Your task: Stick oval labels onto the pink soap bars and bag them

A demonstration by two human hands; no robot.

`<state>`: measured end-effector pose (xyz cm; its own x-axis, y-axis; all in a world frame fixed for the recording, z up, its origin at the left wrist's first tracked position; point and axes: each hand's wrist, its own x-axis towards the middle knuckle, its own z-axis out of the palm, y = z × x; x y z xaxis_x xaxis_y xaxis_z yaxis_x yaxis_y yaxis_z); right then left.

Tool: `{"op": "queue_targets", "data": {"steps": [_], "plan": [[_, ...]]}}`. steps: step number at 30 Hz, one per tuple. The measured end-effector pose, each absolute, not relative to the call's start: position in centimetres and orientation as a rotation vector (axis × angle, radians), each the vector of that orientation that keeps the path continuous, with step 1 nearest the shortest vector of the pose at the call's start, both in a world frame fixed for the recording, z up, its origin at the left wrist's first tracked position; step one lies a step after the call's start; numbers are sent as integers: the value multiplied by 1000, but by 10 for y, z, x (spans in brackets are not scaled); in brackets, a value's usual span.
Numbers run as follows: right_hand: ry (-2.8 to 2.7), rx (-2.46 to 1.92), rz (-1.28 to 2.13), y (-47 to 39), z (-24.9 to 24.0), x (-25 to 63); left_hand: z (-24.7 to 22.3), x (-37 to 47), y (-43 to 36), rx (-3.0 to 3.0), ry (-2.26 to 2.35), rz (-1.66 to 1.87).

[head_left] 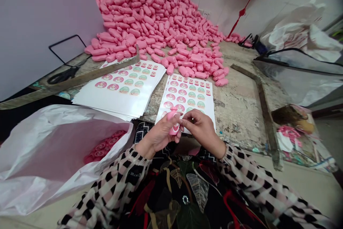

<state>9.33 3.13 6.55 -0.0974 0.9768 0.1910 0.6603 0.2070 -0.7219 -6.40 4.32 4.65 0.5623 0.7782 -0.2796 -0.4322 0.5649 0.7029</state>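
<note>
My left hand (160,133) is wrapped round a small pink plastic bottle (174,129), held over the table's front edge. An oval label with a pale ring shows on the bottle's front. Touching the bottle's right side, my right hand (198,124) has its thumb and index finger pinched together; whatever lies between these fingertips is too small to make out. Just beyond the hands lies a sheet of stickers (198,89), printed with pink and green ovals and small red labels. The hands cover part of its lower rows.
A huge heap of pink bottles (150,11) fills the back. Left of the sheet lies a sticker stack (118,96) under a wooden strip (104,69), near scissors (63,74). A white sack (34,143) holds labelled bottles (104,147). Another wooden strip (264,107) edges the right side.
</note>
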Motion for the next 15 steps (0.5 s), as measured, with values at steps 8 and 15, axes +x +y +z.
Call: {"op": "queue_targets", "data": {"steps": [8,15], "plan": [[-1408,-1508,1141,43,66,99,49,-65,33,691,632,702],[-1000,-1216,1676,40,48,55,53,-75,22,669,747,690]]}}
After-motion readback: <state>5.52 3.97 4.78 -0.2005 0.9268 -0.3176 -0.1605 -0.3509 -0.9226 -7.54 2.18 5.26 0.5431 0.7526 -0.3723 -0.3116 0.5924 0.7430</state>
